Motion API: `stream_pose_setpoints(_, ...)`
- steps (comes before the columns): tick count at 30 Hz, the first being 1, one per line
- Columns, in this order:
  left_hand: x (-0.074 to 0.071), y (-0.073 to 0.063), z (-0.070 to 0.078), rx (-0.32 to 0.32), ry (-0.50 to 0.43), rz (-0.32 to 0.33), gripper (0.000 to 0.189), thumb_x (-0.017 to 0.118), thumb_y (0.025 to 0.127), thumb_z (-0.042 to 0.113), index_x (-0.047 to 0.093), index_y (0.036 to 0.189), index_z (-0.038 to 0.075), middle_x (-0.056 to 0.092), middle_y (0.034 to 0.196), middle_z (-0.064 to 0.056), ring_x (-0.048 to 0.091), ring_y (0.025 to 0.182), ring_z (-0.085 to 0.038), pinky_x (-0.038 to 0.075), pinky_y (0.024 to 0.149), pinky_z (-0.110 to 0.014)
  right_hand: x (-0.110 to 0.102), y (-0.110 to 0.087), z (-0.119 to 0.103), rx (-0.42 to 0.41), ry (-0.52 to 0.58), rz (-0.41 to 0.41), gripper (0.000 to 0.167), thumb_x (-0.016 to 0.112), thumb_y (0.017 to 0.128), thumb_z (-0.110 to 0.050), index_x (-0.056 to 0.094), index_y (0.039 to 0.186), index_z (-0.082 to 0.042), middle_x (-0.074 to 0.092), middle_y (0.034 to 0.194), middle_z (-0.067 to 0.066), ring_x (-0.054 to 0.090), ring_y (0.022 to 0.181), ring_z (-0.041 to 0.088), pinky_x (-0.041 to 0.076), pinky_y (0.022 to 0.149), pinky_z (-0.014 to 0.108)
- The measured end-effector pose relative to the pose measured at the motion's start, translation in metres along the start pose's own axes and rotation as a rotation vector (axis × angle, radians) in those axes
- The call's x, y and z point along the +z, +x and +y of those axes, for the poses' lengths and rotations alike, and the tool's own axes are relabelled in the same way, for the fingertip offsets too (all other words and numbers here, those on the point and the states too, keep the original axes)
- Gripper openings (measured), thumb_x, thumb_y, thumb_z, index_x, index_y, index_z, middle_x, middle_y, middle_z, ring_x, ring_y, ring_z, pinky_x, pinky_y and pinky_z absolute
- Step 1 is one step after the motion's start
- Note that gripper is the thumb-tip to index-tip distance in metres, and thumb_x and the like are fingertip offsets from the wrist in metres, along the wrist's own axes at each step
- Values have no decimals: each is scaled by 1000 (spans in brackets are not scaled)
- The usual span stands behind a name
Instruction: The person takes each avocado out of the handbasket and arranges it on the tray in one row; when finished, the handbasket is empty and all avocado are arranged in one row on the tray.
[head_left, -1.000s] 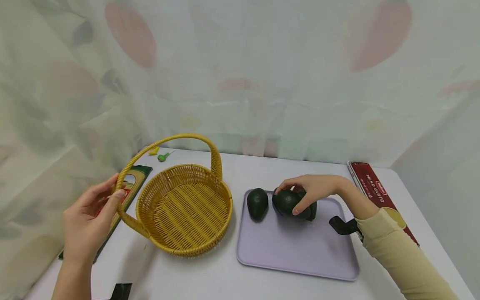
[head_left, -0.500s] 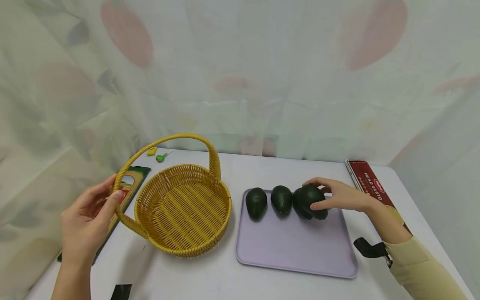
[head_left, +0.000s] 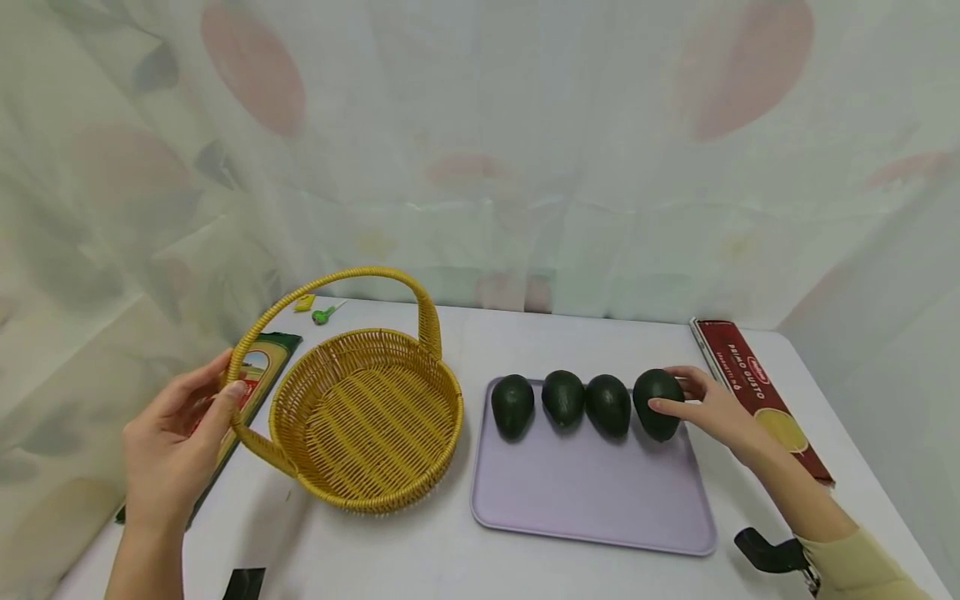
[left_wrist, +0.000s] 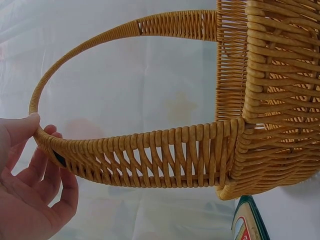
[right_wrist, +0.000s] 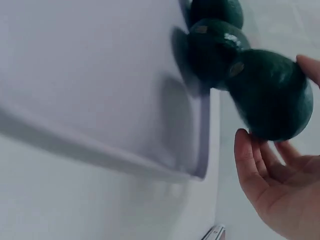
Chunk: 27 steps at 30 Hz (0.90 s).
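Note:
My left hand [head_left: 176, 433] pinches the handle of a yellow wicker basket [head_left: 367, 492] between thumb and fingers; the basket's floor is bare. In the left wrist view the thumb and fingers [left_wrist: 37, 175] close on the woven handle [left_wrist: 150, 155]. On the right, my right hand [head_left: 708, 404] holds a dark green avocado [head_left: 657, 405] at the far right end of a row. Three more avocados lie to its left along the back of a lilac tray [head_left: 592, 500]. Seen from the right wrist, thumb and fingertips grip the rounded end of the avocado [right_wrist: 275, 95].
A red spaghetti pack [head_left: 757, 392] lies right of the tray. Behind the left hand is a green-edged pack [head_left: 273, 358], partly hidden by the basket. Small green and yellow items [head_left: 322, 316] lie at the back left. A patterned curtain hangs behind the white table.
My right hand has moved right along the tray with the avocado, from above the middle of the row to its right end. The left hand stays on the basket handle.

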<state>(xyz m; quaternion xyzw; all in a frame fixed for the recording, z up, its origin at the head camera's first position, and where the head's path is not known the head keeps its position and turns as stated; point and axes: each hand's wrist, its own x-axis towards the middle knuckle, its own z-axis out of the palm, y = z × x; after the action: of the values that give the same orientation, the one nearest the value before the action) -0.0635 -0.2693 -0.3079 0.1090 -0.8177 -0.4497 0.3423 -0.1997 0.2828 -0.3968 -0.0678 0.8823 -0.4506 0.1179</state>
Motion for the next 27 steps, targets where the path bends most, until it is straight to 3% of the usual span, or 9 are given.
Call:
stream_pose_setpoints(4, -1, 0, -1, -8, 1, 3, 39, 68, 89, 0, 66, 127, 8, 65, 106, 11, 61, 94, -6, 47, 78, -6, 3, 0, 6, 37, -59, 27, 76, 69, 89, -44, 39, 142, 1, 54, 127, 26, 52, 116, 36, 50, 89, 47)
stream_pose_setpoints(10, 0, -1, -1, 23, -10, 6, 39, 69, 88, -2, 66, 126, 7, 65, 105, 11, 61, 93, -6, 47, 78, -6, 8, 5, 14, 41, -176, 49, 77, 70, 86, -49, 45, 137, 4, 56, 124, 28, 58, 110, 37, 54, 76, 38)
stream_pose_setpoints(21, 1, -2, -1, 35, 5, 1, 39, 68, 89, 0, 66, 126, 9, 65, 106, 12, 60, 94, -7, 47, 78, -6, 14, 7, 19, 9, -258, 116, 74, 67, 87, -52, 50, 133, 5, 58, 120, 30, 58, 107, 41, 55, 75, 44)
stream_pose_setpoints(27, 1, -3, 0, 56, 12, 7, 39, 68, 89, -1, 66, 127, 9, 64, 104, 14, 60, 93, -5, 47, 78, -6, 13, 5, 16, 7, -240, 97, 74, 64, 90, -52, 46, 137, 3, 55, 125, 30, 59, 107, 40, 55, 78, 47)
